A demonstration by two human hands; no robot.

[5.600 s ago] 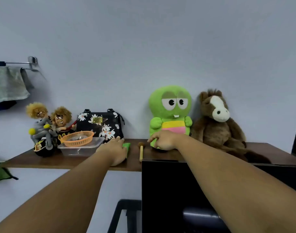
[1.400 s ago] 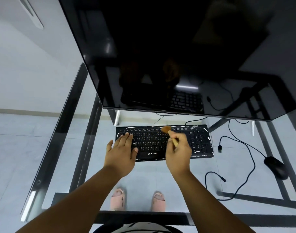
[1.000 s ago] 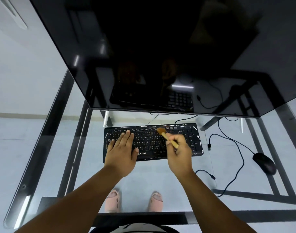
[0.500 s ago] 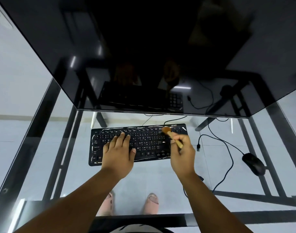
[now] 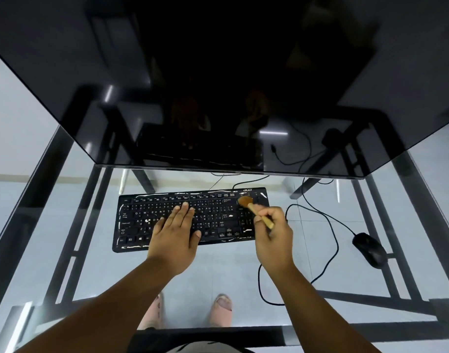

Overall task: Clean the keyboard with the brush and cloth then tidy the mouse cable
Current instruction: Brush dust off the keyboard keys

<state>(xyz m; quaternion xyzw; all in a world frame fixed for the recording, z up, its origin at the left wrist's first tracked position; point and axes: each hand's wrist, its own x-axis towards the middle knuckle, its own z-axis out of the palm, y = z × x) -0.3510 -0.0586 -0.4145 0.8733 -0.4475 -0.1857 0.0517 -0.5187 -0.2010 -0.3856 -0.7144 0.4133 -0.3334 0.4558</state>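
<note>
I had the right hand (image 5: pixel 273 234) pinching the brush (image 5: pixel 254 208), bristles on the keyboard (image 5: pixel 190 220) at its upper right corner; the left hand (image 5: pixel 176 231) lay flat across the keys. The mouse (image 5: pixel 368 248) sat well right (cable (image 5: pixel 328 225) loose). I judged a hard sweep might slide the keyboard on glass.

Light's even and cool here, floor bright through my clear glass desk top (image 5: pixel 243 271). The big glossy black monitor screen (image 5: pixel 218 85) stays dark, mirroring soft white glints (one sharp streak at right). Edges bow from the wide lens; corners look slightly smeared.
</note>
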